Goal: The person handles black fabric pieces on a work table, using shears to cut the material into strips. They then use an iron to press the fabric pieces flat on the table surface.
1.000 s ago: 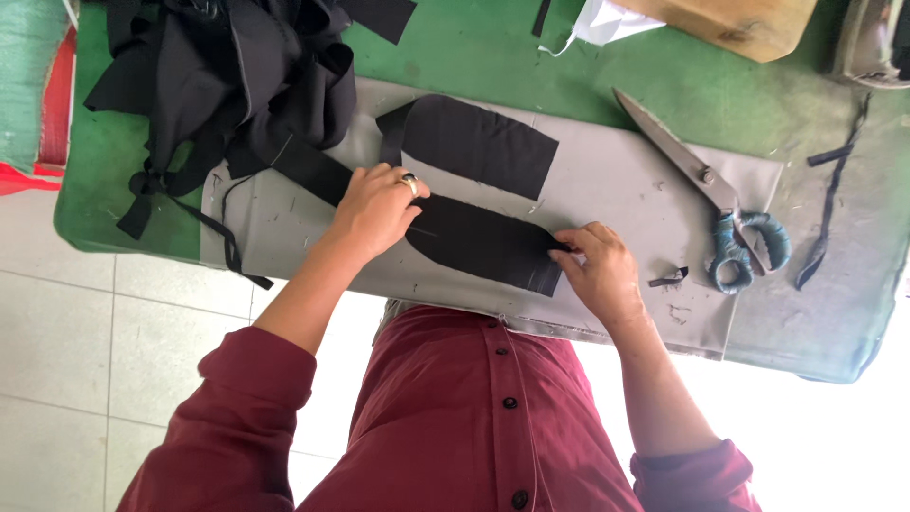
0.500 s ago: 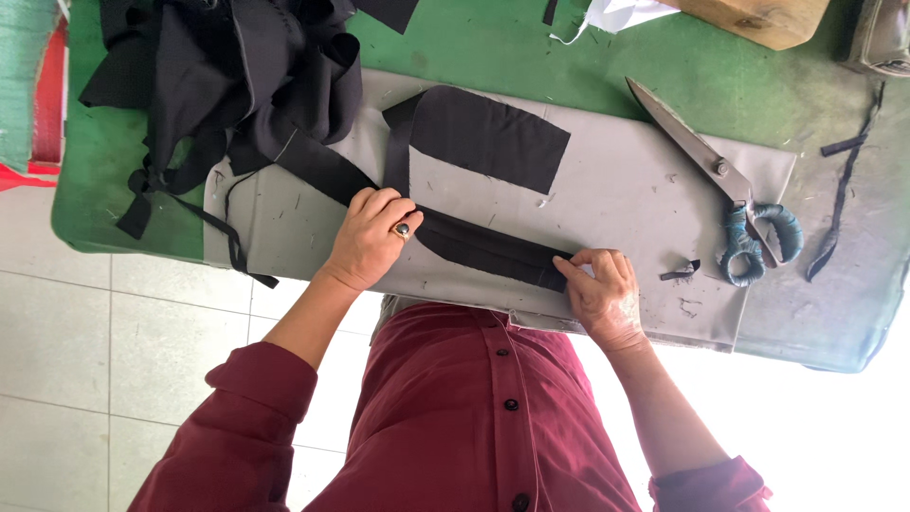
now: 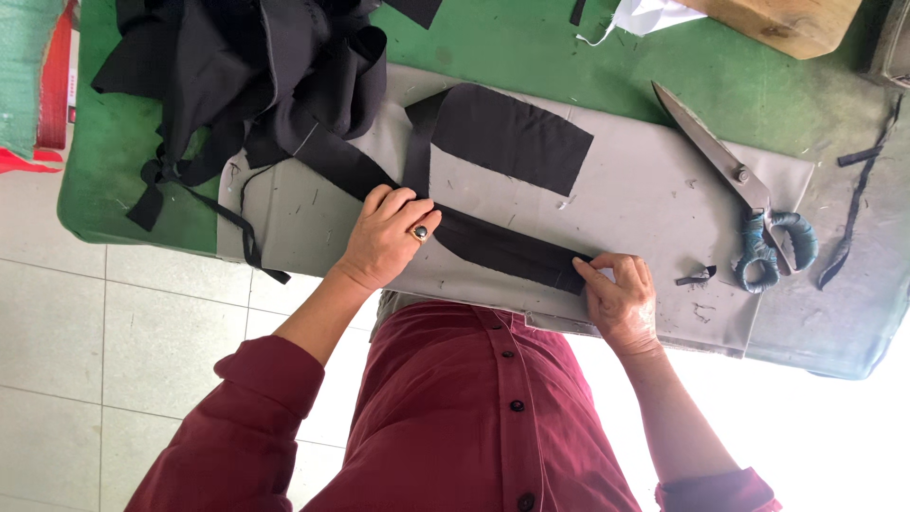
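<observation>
A long black fabric strip [image 3: 502, 248] lies folded on a grey cloth pad [image 3: 654, 190] at the table's near edge. My left hand [image 3: 384, 237], with a ring on one finger, presses down on the strip's left end with curled fingers. At the strip's right end, my right hand [image 3: 621, 299] pinches the fabric with thumb and fingertips. A wider black fabric piece [image 3: 512, 137] lies flat just beyond the strip, and a narrow band runs from it down to my left hand.
Large scissors [image 3: 749, 199] with wrapped blue handles lie on the pad to the right. A heap of black fabric [image 3: 256, 76] fills the far left of the green table [image 3: 531, 38]. A wooden block [image 3: 777, 19], a white scrap [image 3: 645, 14] and thin black offcuts [image 3: 853, 218] sit far right.
The black piece under my hands has gone from a wide shape to a narrow folded strip. My left hand has curled and my right hand has slid towards the near edge.
</observation>
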